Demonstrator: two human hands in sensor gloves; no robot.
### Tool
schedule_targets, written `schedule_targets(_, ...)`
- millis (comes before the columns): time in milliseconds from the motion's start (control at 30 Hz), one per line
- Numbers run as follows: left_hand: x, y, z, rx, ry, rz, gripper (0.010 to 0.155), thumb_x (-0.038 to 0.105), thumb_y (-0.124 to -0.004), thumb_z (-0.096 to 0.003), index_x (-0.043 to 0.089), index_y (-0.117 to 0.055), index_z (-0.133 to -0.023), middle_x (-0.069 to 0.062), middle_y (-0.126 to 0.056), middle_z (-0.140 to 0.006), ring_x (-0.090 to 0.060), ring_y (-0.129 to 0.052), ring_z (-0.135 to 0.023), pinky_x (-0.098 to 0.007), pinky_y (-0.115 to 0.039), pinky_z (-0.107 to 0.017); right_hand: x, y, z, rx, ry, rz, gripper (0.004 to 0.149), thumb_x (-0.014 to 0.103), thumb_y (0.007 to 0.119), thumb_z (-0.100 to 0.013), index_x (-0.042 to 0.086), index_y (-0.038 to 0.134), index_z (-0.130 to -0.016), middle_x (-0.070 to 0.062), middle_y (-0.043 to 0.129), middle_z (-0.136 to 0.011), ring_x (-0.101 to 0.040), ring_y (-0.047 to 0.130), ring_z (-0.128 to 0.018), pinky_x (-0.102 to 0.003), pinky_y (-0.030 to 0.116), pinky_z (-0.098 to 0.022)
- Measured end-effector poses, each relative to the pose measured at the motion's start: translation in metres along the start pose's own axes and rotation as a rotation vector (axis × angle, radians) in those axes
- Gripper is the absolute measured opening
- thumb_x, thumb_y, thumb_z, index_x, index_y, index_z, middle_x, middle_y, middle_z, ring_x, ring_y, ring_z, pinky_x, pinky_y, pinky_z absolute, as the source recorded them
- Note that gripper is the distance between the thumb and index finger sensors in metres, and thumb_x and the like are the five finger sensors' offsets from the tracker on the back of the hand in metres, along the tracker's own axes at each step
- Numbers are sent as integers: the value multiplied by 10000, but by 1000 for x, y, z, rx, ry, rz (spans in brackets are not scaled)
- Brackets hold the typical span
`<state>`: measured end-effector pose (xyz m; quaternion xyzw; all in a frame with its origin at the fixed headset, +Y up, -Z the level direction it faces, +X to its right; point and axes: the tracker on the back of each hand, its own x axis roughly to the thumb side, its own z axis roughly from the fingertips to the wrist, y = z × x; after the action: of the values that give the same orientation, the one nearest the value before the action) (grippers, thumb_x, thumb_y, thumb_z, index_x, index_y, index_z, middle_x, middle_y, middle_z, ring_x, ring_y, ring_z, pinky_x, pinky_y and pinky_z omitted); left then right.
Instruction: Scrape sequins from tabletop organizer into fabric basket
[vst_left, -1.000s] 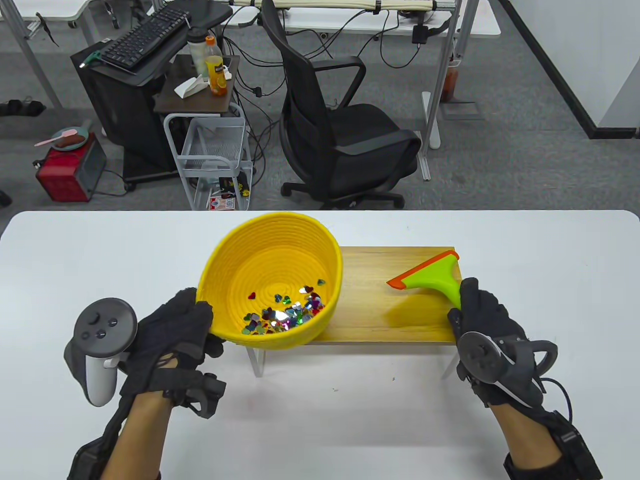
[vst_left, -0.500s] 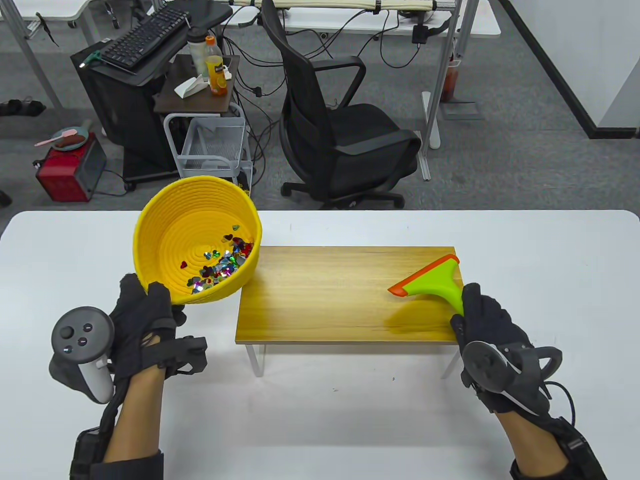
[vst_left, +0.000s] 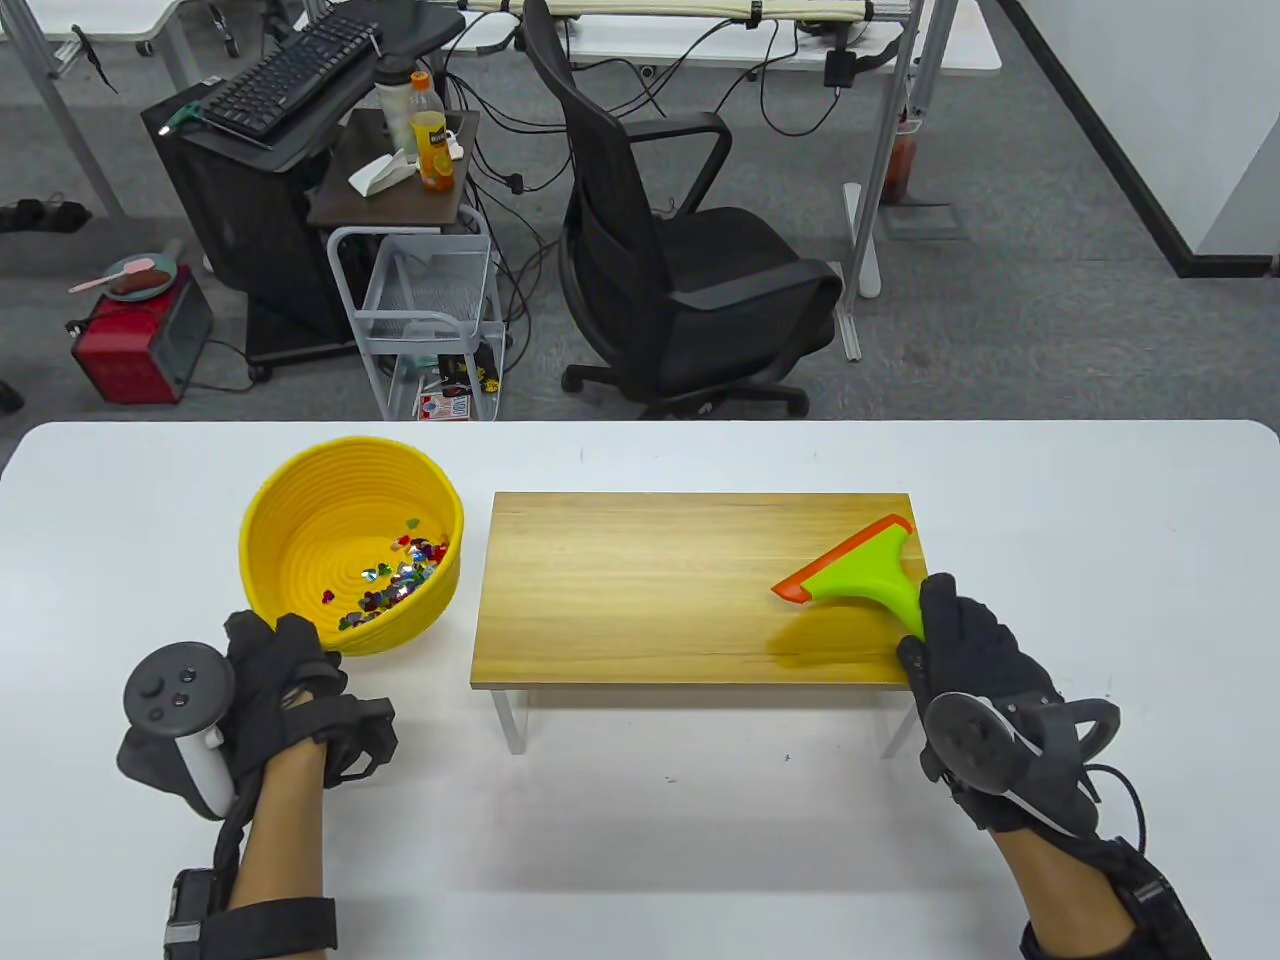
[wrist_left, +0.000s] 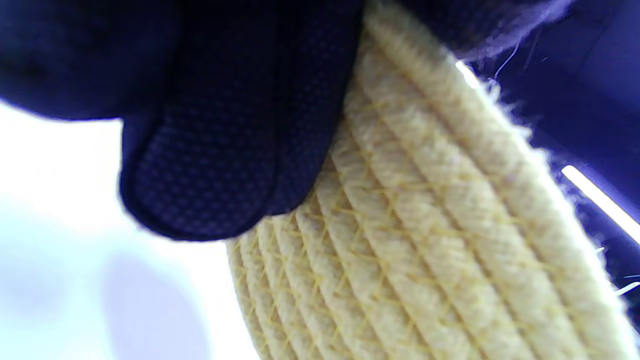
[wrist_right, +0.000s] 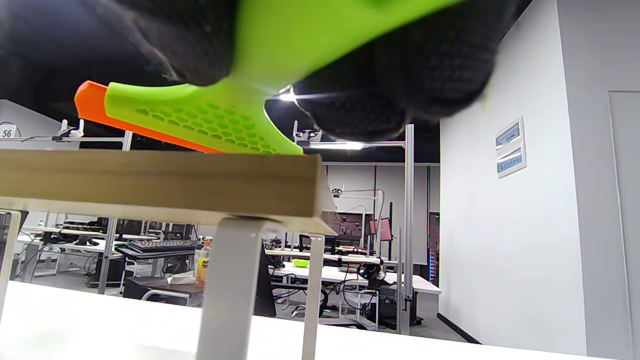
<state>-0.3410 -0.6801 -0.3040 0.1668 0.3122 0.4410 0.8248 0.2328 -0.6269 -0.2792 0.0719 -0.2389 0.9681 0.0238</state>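
Note:
A yellow woven basket (vst_left: 300, 520) stands on the white table left of the wooden organizer (vst_left: 660, 600). Several coloured sequins (vst_left: 395, 580) lie inside it. My left hand (vst_left: 285, 670) grips the basket's near rim; in the left wrist view a gloved finger (wrist_left: 225, 165) presses on the basket's wall (wrist_left: 425, 240). My right hand (vst_left: 965, 640) grips the handle of a green scraper (vst_left: 865, 570) with an orange blade, held over the organizer's right end. In the right wrist view the scraper (wrist_right: 210, 120) sits just above the organizer's top (wrist_right: 160, 175). The organizer's top shows no sequins.
The white table (vst_left: 640, 850) reaches the far edge, beyond which stand an office chair (vst_left: 680, 250) and a wire cart (vst_left: 430, 320). The organizer stands on white legs (wrist_right: 230, 290).
My left hand carried the basket from the organizer's left end to the left and lowered it onto the table. My right hand with the scraper stayed almost still.

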Motion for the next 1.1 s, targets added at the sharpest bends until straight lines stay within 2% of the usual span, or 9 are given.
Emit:
schedule_targets(267, -47, -32, -2, -80, 112, -12, 597, 345, -740, -490, -68, -585, -892, -249, -1052, -495, -359, -1110, -270, -468, -943, -166, 3, 3, 1, 8, -15, -12, 616, 382, 735, -597, 66, 543, -1090, -203, 758, -961, -349, 956, -619, -389, 865, -421)
schedule_targets(467, -59, -40, -7, -115, 149, -40, 608, 339, -741, -492, -73, -565, -902, -257, -1042, -549, -384, -1101, -335, -501, -928, -209, 3, 3, 0, 10, -18, -9, 617, 383, 736, -596, 67, 543, -1090, -203, 759, -961, -348, 956, -619, -389, 865, -422)
schedule_targets(600, -44, -35, -7, -119, 125, -206, 699, 436, -742, -488, -47, -527, -944, -292, -916, -781, -478, -1001, -565, -590, -863, -341, 3, 4, 0, 10, -15, -8, 618, 383, 736, -596, 66, 543, -1090, -201, 759, -961, -349, 956, -618, -389, 865, -421)
schedule_targets(667, -27, -31, -6, -153, 78, -318, 797, 529, -736, -483, 11, -427, -1004, -338, -605, -994, -564, -711, -834, -677, -700, -513, 4, 4, 0, 11, -16, -6, 617, 383, 736, -596, 68, 543, -1090, -201, 760, -960, -348, 956, -619, -389, 865, -421)
schedule_targets(733, -5, -25, -2, -160, -5, -357, 809, 558, -726, -491, 75, -381, -1040, -292, -449, -1069, -558, -513, -933, -703, -553, -598, 4, 4, 0, 11, -16, -6, 618, 382, 736, -596, 66, 543, -1091, -204, 757, -962, -350, 955, -619, -390, 864, -422)
schedule_targets(767, 14, -21, 5, -111, -119, -354, 804, 561, -737, -485, 90, -403, -1045, -281, -446, -1074, -556, -488, -937, -709, -513, -607, 4, 4, -1, 10, -16, -4, 617, 382, 736, -597, 67, 542, -1090, -203, 758, -961, -349, 955, -619, -391, 864, -422)
schedule_targets(800, 26, -19, 9, -97, -186, -351, 801, 563, -750, -477, 91, -433, -1042, -272, -482, -1072, -550, -504, -936, -710, -509, -611, 4, 4, -1, 9, -15, -5, 618, 382, 735, -597, 66, 541, -1091, -203, 757, -961, -349, 955, -620, -390, 864, -422)
schedule_targets(933, 78, -17, 40, -203, -512, -306, 753, 578, -748, -488, 135, -507, -1048, -203, -545, -1096, -480, -562, -967, -657, -511, -680, 5, 4, 0, 7, -19, -4, 619, 382, 735, -597, 65, 540, -1091, -205, 755, -962, -350, 954, -620, -390, 863, -423)
schedule_targets(1100, 128, -24, 97, -272, -889, -300, 752, 627, -792, -452, 202, -587, -1038, -129, -653, -1098, -392, -707, -966, -589, -598, -730, 6, 6, 3, 9, -26, 6, 621, 382, 737, -596, 64, 538, -1091, -205, 754, -962, -350, 953, -622, -391, 863, -424)
